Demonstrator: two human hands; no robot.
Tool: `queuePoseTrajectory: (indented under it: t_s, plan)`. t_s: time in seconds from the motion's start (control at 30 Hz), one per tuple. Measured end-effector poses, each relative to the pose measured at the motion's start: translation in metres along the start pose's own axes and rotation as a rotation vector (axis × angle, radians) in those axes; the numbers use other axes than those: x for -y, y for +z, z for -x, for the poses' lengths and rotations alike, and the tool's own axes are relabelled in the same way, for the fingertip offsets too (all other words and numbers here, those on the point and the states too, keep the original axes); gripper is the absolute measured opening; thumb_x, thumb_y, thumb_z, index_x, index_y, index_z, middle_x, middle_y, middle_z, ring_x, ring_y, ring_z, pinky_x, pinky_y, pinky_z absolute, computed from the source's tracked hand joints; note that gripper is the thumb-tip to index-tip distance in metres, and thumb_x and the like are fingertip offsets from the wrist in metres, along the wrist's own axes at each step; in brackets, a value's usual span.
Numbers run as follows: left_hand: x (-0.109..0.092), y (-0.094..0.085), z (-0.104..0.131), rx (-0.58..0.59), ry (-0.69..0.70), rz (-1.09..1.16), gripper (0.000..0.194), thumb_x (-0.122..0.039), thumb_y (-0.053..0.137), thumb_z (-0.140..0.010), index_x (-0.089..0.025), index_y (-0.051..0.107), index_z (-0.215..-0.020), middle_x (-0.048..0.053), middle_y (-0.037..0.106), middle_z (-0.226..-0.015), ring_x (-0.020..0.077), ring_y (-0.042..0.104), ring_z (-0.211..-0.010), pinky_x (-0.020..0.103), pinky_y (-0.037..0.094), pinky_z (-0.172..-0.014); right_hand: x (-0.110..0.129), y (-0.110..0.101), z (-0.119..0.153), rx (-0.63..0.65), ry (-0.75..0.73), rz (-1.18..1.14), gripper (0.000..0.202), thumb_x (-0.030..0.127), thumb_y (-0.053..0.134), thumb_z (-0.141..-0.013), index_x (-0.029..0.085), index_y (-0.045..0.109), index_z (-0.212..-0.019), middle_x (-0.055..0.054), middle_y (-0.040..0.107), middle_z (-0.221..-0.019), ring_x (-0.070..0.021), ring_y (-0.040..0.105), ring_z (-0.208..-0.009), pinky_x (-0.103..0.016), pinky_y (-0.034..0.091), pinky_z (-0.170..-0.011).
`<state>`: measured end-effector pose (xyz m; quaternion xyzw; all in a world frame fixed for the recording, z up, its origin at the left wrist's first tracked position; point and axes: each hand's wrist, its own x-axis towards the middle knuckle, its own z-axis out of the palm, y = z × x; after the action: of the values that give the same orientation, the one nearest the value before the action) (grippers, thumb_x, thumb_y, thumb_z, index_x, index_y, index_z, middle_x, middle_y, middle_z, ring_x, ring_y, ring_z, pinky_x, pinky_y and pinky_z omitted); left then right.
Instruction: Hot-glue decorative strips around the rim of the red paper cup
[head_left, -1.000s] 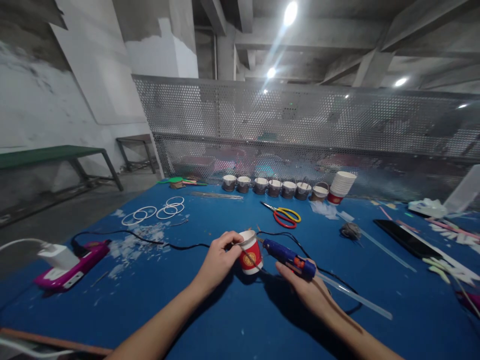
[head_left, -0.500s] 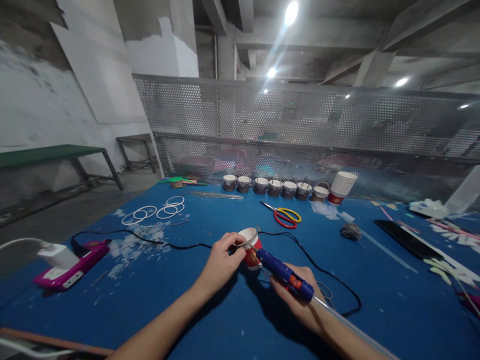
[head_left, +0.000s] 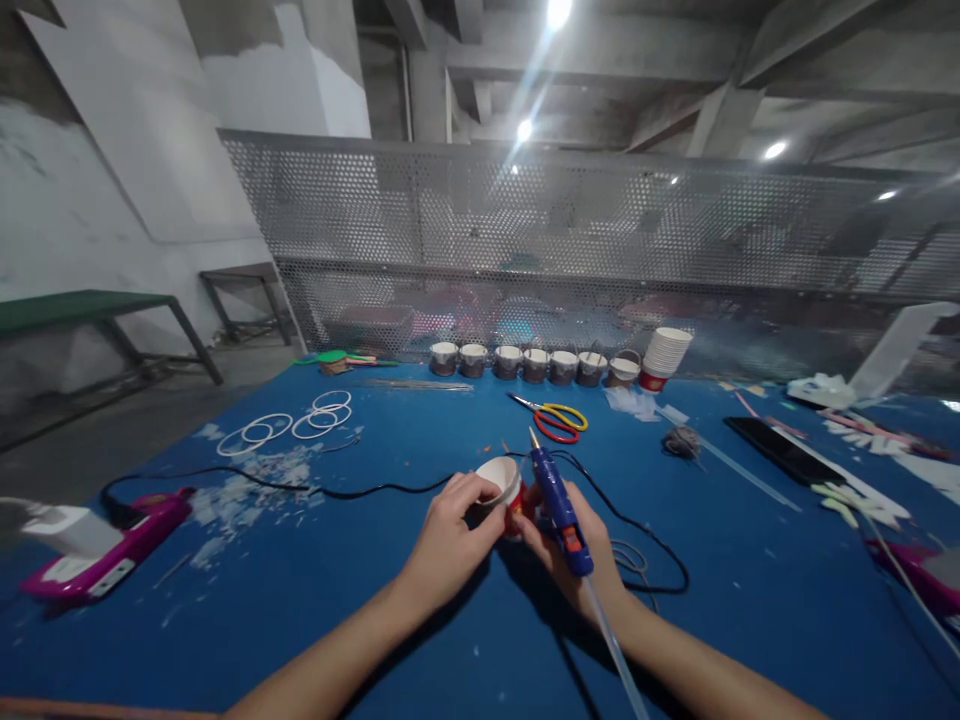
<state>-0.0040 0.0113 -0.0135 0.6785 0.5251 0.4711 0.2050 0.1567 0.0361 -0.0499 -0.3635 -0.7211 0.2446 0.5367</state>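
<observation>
Your left hand (head_left: 452,540) is in front of you, near the middle of the blue tabletop (head_left: 420,620), with its fingers closed on the near left rim of a red-and-white paper cup (head_left: 496,474). The cup's white mouth faces up, slightly tilted.

Your right hand (head_left: 583,555) is just beside it, its fingers wrapped around a blue hot glue gun (head_left: 556,497), while its fingertips reach the cup's right side. The gun's nozzle points away from you, apart from the cup, and a clear glue stick (head_left: 616,648) trails from its back end towards you.

Beyond your hands lie scissors (head_left: 556,419) with one red and one yellow handle. Farther back, a row of seven dark-wrapped cups (head_left: 535,367) stands before a perforated metal screen (head_left: 465,220), with a tilted stack of paper cups (head_left: 667,356) at its right end.

To the left are white rings (head_left: 321,421), white scraps (head_left: 251,490) and a magenta power strip (head_left: 112,560). To the right are a grey ball of string (head_left: 681,442) and a black phone (head_left: 782,450).
</observation>
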Motion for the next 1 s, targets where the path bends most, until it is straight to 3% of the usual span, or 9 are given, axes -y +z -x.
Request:
queuePoseTrajectory:
  t_s: [0.2, 0.57, 0.8, 1.0]
  plan:
    - [0.003, 0.006, 0.003, 0.053, 0.022, -0.026, 0.015, -0.021, 0.053, -0.079, -0.018, 0.061, -0.066, 0.001, 0.059, -0.067, 0.0156, 0.053, -0.068, 0.026, 0.041, -0.065, -0.009, 0.000, 0.002, -0.009, -0.087, 0.130, 0.007, 0.028, 0.060, -0.083, 0.022, 0.056, -0.079, 0.000, 0.062, -0.070, -0.0167, 0.058, -0.062, -0.028, 0.048, -0.059]
    - [0.004, 0.005, 0.003, 0.053, 0.001, -0.008, 0.019, -0.023, 0.051, -0.081, -0.017, 0.061, -0.066, 0.001, 0.061, -0.065, 0.0142, 0.053, -0.064, 0.025, 0.040, -0.062, -0.020, -0.002, 0.008, 0.043, -0.142, 0.153, 0.010, 0.029, 0.063, -0.081, 0.023, 0.056, -0.086, -0.002, 0.063, -0.077, -0.0186, 0.059, -0.070, -0.030, 0.048, -0.064]
    - [0.002, 0.004, 0.003, 0.112, 0.026, -0.019, 0.018, -0.021, 0.051, -0.081, -0.017, 0.065, -0.071, 0.002, 0.062, -0.069, 0.0148, 0.055, -0.067, 0.025, 0.041, -0.064, -0.016, -0.003, 0.003, -0.059, -0.147, 0.180, 0.008, 0.021, 0.061, -0.079, 0.023, 0.053, -0.080, 0.001, 0.060, -0.069, -0.0166, 0.057, -0.062, -0.028, 0.046, -0.058]
    - [-0.001, 0.005, 0.004, 0.132, 0.059, -0.069, 0.015, -0.014, 0.052, -0.076, -0.017, 0.066, -0.072, 0.001, 0.062, -0.069, 0.0142, 0.054, -0.066, 0.025, 0.040, -0.063, -0.013, -0.006, 0.001, -0.062, -0.161, 0.176, 0.008, 0.021, 0.061, -0.078, 0.023, 0.054, -0.079, 0.001, 0.061, -0.069, -0.0165, 0.057, -0.062, -0.028, 0.047, -0.058]
